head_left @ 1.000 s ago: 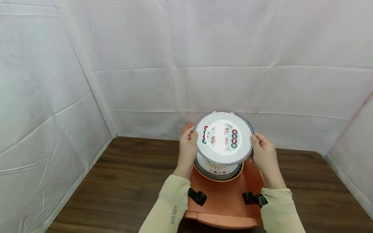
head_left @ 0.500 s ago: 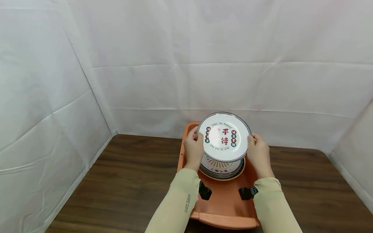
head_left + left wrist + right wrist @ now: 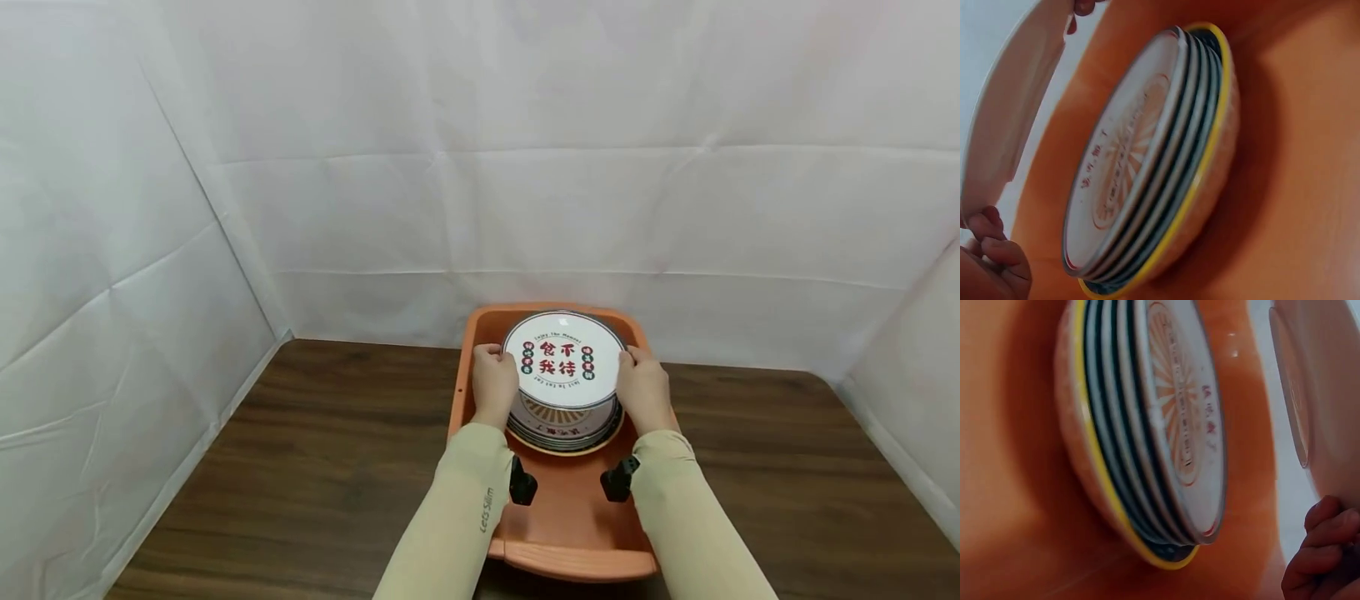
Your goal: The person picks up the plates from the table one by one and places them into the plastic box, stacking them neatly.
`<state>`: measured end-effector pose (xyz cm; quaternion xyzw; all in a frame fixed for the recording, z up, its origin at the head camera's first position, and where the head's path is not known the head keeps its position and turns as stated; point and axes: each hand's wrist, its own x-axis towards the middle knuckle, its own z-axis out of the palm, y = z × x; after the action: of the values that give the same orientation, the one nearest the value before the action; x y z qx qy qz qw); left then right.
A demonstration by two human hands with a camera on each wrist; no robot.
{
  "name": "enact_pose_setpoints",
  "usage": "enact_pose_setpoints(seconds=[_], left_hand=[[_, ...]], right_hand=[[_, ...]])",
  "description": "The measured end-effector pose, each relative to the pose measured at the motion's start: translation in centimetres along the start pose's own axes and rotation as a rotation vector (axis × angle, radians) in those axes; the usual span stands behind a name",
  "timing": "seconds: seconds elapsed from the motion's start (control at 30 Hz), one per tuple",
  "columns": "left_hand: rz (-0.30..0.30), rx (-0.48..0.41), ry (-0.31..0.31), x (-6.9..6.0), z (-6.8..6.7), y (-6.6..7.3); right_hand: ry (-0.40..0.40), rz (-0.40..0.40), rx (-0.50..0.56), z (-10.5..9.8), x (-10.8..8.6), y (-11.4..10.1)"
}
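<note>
A white plate (image 3: 562,360) with red characters and a dark rim is held up between both hands. My left hand (image 3: 495,385) grips its left edge, thumb on top and fingers beneath. The opposite edge is pinched by my right hand (image 3: 645,390). Under it sits a stack of plates (image 3: 562,423), the top one printed with an orange sunburst. Both wrist views show a gap between the held plate and the stack (image 3: 1129,150). The stack rests on a yellow-rimmed dish (image 3: 1094,456), inside an orange tub (image 3: 566,521).
The tub stands on a dark wooden table (image 3: 337,467). White cloth (image 3: 570,217) hangs behind the table and along both sides. Black camera straps (image 3: 522,482) sit at the wrists.
Both hands have lowered the held plate toward the stack, moving slightly inward and left. Glare has left its face, so the red characters now show fully. Both hands keep their hold.
</note>
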<state>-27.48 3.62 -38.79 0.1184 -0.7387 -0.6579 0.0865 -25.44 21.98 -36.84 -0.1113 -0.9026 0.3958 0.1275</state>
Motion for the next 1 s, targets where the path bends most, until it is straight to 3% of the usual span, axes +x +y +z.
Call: enact_pose_setpoints(seconds=[0.13,0.3,0.43,0.63,0.83,1.0], left_hand=[[-0.010,0.136,-0.017,-0.2,0.1,-0.3],[0.039,0.402,0.005,-0.4,0.4,-0.6],[0.096,0.568,0.041,-0.5,0.7,-0.9],[0.160,0.749,0.041,-0.9,0.9,-1.4],[0.173,0.943,-0.005,-1.0,1.0,-1.7],[0.177,0.990,-0.012,-0.8,1.2,-1.9]], right_hand=[[0.000,0.000,-0.052,0.5,-0.1,0.6],[-0.089,-0.015,-0.255,1.8,0.1,1.4],[-0.127,-0.009,-0.304,2.4,0.1,1.8],[-0.153,0.002,-0.345,2.6,-0.1,2.1],[-0.209,0.010,-0.415,2.6,-0.1,2.2],[-0.210,-0.016,-0.435,2.5,-0.2,2.1]])
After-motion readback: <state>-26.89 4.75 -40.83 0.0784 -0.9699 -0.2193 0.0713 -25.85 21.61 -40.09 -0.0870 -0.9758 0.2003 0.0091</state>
